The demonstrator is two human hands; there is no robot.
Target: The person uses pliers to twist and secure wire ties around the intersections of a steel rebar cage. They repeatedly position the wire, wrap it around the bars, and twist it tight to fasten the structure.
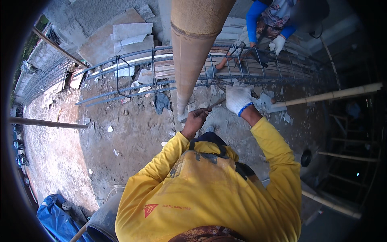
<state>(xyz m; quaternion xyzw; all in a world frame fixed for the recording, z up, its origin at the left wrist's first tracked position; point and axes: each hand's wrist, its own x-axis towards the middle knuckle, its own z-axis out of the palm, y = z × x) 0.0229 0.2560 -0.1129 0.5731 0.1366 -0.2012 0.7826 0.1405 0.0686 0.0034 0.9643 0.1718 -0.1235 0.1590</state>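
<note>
My bare left hand (196, 122) is closed around one end of a thin dark rod (218, 103), which slants up toward my other hand. My right hand (238, 98), in a white knit glove with a blue cuff, is at the near side of a long rebar cage (153, 68). Its fingers look curled, but the glove's back hides what is in them. Thin wire-like pieces stick out just left of the glove. Across the cage, a person in blue sleeves (253, 20) bends over it, with a white-gloved hand (277, 44) near the top bars.
A thick bamboo pole (193, 52) rises close in front, left of my hands. Another bamboo pole (330, 97) juts in from the right. Scraps and a grey cloth (161, 103) litter the ground. A bucket (105, 220) and blue tarp (54, 218) are at lower left.
</note>
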